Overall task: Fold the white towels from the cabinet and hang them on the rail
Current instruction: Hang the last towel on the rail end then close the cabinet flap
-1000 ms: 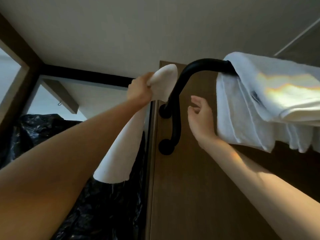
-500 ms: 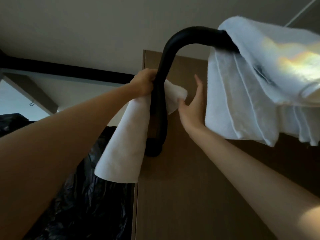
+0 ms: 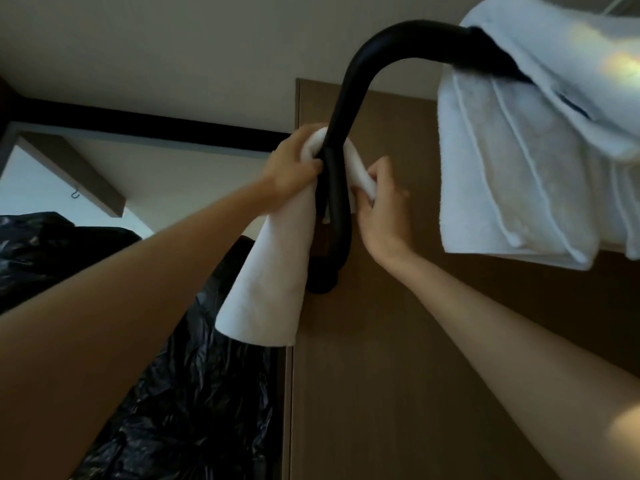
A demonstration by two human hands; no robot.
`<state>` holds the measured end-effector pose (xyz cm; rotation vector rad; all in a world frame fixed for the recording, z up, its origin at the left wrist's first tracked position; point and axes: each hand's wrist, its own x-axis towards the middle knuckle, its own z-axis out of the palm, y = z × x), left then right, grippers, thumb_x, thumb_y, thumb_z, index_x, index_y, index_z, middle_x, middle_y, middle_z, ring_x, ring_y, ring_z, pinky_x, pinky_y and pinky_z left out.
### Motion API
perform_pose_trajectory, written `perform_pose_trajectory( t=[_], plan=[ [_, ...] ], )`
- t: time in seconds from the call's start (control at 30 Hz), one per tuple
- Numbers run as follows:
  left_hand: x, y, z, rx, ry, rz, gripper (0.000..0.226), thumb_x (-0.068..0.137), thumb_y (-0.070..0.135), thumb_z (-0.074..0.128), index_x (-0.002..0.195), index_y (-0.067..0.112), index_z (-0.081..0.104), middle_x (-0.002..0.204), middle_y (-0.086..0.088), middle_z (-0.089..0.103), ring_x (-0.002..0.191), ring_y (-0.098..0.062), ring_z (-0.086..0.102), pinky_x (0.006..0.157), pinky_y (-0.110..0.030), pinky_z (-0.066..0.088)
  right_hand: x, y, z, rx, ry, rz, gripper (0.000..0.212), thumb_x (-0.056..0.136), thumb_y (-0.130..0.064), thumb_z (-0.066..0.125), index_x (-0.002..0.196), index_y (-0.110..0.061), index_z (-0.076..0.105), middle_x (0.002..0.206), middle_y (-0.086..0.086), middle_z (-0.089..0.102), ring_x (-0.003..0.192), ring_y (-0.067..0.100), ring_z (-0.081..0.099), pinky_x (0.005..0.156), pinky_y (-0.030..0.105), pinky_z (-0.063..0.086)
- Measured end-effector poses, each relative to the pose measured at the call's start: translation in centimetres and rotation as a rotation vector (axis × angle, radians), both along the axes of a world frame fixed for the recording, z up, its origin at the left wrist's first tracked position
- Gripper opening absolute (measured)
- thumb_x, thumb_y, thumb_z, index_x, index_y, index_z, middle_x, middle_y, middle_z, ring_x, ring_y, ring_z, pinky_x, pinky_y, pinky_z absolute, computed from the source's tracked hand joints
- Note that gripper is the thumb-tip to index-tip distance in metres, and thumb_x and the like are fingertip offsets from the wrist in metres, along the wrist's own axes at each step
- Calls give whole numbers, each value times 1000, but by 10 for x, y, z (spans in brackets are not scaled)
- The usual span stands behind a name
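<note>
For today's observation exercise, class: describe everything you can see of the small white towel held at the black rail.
The small white towel is plain, soft-looking cloth folded into a narrow strip. It loops behind the upright part of the black rail. The left hand grips it left of the rail; the right hand pinches its short end. Its long end hangs free.

The view looks steeply upward. A plain off-white ceiling [image 3: 173,46] fills the top. Under it, on the left, a black beam [image 3: 156,128] runs across. Below that is a pale wall [image 3: 180,188] crossed by a slanting brown board [image 3: 69,168], and a small hook [image 3: 74,194] hangs near the board. A brown wood-grain panel [image 3: 381,375] rises through the centre and right, its left edge straight. Crinkled glossy black plastic [image 3: 156,393] fills the lower left. The light is dim and soft.
</note>
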<state>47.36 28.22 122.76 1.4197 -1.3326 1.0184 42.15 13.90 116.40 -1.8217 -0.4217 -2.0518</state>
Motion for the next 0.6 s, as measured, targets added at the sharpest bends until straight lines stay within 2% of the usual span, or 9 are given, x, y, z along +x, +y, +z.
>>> perform_pose_trajectory(
  t=[0.07,0.13,0.23,0.3,0.37,0.4,0.47,0.53,0.6],
  plan=[
    [5,4,-16,52,27,-119,58,89,6,54,141,28,40,137,5,46,124,-9,44,89,-13,39,0,-1,-12,11,1,-1,11,97,-10,53,96,-14,43,88,1,57,71,6,58,54,12,46],
    [10,8,-28,79,94,-147,58,92,21,54,144,37,34,144,8,41,127,-11,42,96,-22,38,-2,0,-25,45,1,-32,12,96,-12,56,99,-15,45,91,-3,57,76,6,59,57,13,49],
    [14,14,-44,83,337,-188,53,93,39,53,143,35,37,131,2,56,116,-19,55,92,-33,46,-12,3,-42,80,-7,-83,13,96,-15,56,100,-18,44,92,-6,55,76,5,58,57,11,46],
    [14,14,-56,95,460,-251,51,94,35,54,142,28,40,118,-2,62,102,-19,63,77,-29,52,-18,5,-50,84,2,-82,15,96,-16,56,99,-18,43,88,-9,52,72,2,55,56,9,46],
    [13,14,-67,114,458,-246,53,92,24,58,141,24,39,110,-1,62,93,-16,63,63,-22,53,-24,7,-58,89,9,-72,17,96,-15,58,98,-18,41,83,-16,46,70,-2,52,60,5,46],
    [12,14,-72,117,436,-224,56,89,18,61,140,23,39,107,1,60,92,-15,61,61,-20,52,-26,8,-61,92,7,-69,18,95,-15,58,98,-18,41,82,-18,44,69,-3,52,61,7,48],
    [9,15,-76,73,420,-184,61,82,9,60,139,20,40,109,0,59,99,-20,59,70,-27,53,-31,9,-68,95,5,-67,19,95,-13,59,97,-17,41,83,-17,43,69,-2,52,62,14,49],
    [1,18,-78,-38,404,-108,53,84,2,53,135,13,47,109,-5,59,102,-26,58,74,-33,50,-36,7,-76,102,8,-75,19,95,-12,59,96,-17,41,83,-16,43,71,-2,53,60,14,49],
    [-9,26,-80,-117,301,-13,47,85,-1,48,130,14,51,101,-3,60,90,-18,59,66,-22,48,-40,5,-87,121,12,-83,19,94,-12,60,96,-17,41,86,-14,45,72,-4,53,60,10,48]
  ],
)
